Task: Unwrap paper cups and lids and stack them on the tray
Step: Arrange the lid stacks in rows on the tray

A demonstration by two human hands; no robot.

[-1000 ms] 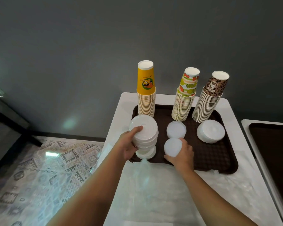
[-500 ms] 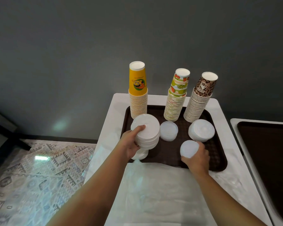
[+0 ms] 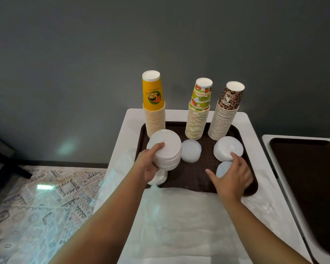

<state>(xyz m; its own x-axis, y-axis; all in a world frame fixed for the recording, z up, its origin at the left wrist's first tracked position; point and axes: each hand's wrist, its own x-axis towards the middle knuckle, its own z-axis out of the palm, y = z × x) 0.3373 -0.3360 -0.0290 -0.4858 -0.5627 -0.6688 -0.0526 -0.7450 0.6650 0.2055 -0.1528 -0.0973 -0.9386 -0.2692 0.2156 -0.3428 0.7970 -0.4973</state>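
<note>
Gripping the tall lid stack [image 3: 165, 149] left of centre, the left hand [image 3: 149, 164] steadies it while the right hand [image 3: 231, 178], fingers spread, covers a small lid stack [image 3: 224, 168] just below the right-hand lid pile [image 3: 228, 148] on the tray [image 3: 194, 180].

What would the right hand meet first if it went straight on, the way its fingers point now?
Probably the low lid stack in front of the leopard cups. The right hand already has one fingertip at its near edge, though depth is uncertain.
</note>
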